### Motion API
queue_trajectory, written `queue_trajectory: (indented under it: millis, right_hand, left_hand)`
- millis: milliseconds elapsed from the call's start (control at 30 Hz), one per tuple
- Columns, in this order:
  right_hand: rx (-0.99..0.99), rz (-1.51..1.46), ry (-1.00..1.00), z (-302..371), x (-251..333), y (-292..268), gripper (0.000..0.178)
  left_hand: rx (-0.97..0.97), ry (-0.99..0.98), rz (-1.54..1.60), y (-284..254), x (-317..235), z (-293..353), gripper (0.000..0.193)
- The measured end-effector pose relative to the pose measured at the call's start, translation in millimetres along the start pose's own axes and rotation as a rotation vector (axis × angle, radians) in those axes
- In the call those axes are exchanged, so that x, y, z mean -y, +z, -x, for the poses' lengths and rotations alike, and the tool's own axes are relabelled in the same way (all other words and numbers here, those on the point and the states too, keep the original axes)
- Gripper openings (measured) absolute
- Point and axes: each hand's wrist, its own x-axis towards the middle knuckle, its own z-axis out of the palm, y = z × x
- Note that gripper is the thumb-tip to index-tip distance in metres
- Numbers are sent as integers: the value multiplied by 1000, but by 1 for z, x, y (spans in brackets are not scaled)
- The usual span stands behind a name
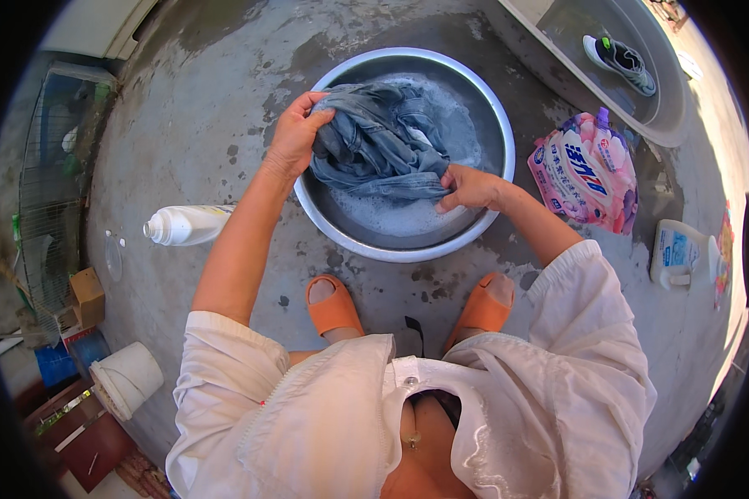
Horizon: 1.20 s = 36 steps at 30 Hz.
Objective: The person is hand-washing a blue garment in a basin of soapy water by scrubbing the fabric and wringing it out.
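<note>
A wide metal basin (pixel 341 235) stands on the floor in front of my feet, with sudsy water (pixel 458 125) in it. Bunched up in the basin is wet blue denim (pixel 374 137), looking like a pair of jeans; its full shape is hidden in the folds. At the basin's left rim my left hand (pixel 295 133) is closed on one end of the denim, thumb on top. My right hand (pixel 470 188) grips the lower right edge of the cloth, just above the foamy water.
Left of the basin lies a white bottle (pixel 190 224). A pink detergent pouch (pixel 587 170) and a white jug (pixel 676 254) are at the right. Beyond them, a large grey tub (pixel 666 116) holds a sneaker (pixel 622 63). A white bucket (pixel 129 378) and a wire cage (pixel 54 183) stand far left.
</note>
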Motion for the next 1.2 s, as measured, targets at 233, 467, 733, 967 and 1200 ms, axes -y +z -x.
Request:
queue_trajectory:
  millis: [233, 467, 733, 967, 1200]
  right_hand:
    - [-458, 306, -242, -18, 21, 7, 42]
    - [-695, 434, -260, -47, 31, 81, 57]
    - [-913, 406, -482, -56, 39, 53, 21]
    - [-697, 87, -552, -6, 114, 5, 23]
    - [-959, -120, -456, -2, 173, 56, 49]
  left_hand:
    - [-46, -157, -187, -15, 24, 9, 21]
    - [-27, -168, -113, -11, 21, 5, 30]
    - [-72, -77, -379, -20, 31, -1, 31]
    - [-201, 264, -558, 4, 0, -14, 25]
    - [-234, -81, 502, 69, 1, -21, 22]
